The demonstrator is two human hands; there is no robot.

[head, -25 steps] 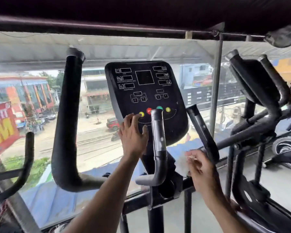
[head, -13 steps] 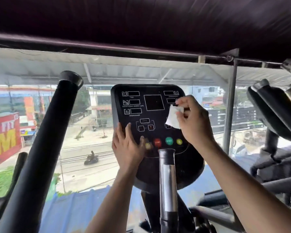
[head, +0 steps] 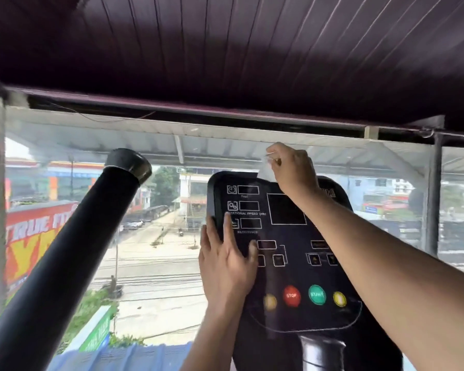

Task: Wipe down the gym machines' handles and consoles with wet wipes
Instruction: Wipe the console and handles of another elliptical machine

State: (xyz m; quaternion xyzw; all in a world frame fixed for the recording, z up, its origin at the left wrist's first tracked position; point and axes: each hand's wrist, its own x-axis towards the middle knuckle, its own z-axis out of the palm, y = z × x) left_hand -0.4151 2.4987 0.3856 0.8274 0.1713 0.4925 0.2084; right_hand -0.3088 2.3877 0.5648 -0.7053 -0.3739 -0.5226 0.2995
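Wiping the console (head: 284, 236) is the step in hand: the right hand (head: 292, 170) is at the console's top edge, fingers curled, pinching a small wet wipe (head: 263, 167) that is blurred and mostly hidden. The left hand (head: 225, 266) lies flat on the console's left side, fingers straight, steadying it. Next, I judge, the wipe must sweep down across the display and four round buttons (head: 292, 295). One padded handle (head: 73, 250) rises left of the console.
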